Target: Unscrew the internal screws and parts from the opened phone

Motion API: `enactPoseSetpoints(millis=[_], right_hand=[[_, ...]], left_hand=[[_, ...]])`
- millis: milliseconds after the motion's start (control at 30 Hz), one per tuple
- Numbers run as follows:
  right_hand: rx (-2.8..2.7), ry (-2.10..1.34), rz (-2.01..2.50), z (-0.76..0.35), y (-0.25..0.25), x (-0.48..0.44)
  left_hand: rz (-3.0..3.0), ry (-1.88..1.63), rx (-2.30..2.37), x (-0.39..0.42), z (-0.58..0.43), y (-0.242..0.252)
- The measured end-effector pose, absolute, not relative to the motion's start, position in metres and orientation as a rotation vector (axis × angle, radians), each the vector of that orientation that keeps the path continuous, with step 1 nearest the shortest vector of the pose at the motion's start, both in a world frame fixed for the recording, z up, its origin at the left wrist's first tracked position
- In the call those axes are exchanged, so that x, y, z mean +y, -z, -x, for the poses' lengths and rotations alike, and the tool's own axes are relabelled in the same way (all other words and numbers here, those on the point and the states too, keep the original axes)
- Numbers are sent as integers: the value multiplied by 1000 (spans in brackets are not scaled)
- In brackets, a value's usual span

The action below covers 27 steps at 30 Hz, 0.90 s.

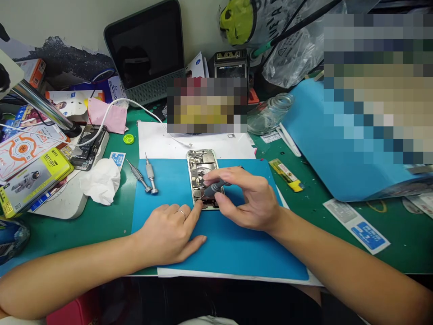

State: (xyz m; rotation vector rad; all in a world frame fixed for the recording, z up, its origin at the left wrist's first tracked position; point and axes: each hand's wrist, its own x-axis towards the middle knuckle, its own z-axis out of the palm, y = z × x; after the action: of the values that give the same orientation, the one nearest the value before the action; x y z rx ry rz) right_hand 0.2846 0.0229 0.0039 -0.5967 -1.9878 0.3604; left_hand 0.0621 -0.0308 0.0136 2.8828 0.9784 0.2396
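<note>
The phone (199, 174) lies on the blue mat (243, 255), a little right of the middle of its far edge, and its far end reaches over that edge onto the white paper (155, 140). My right hand (252, 201) pinches a grey screwdriver (214, 188) between thumb and fingers, the handle tilted and its tip down at the phone's near end, close to the left side. My left hand (171, 232) grips nothing: its index finger is stretched out and touches the phone's near left corner, the thumb spread away over the mat. The two hands are apart, with the screwdriver's tip between them.

As I judge it, opening is done: the phone has no cover on the side facing me, and its boards and metal plates are bare. Much inside appears to be in place, so I would call this partway, with the work at the near end in hand and the closing-up left. The tip is small and half screened by my fingers, so I can't say whether it sits in a screw.

The phone lies flat, open side up. Its long axis runs from my side of the mat toward the far edge, the far end leaning slightly left.

Two more screwdrivers (150, 174) lie by the mat's far left corner, their thin tips pointing away from me, one past the left edge over the green table (101, 225).
</note>
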Motion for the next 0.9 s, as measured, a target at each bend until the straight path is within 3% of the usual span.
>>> enactPoseSetpoints(millis=[200,900], right_hand=[[-1988,-334,607,-283,-3,24],[-2032,-297,582,-283,-3,23]], left_hand=[[-2862,-120,1057,-32,-62,-14],[-2876,-177,1038,-30,-61,-14]])
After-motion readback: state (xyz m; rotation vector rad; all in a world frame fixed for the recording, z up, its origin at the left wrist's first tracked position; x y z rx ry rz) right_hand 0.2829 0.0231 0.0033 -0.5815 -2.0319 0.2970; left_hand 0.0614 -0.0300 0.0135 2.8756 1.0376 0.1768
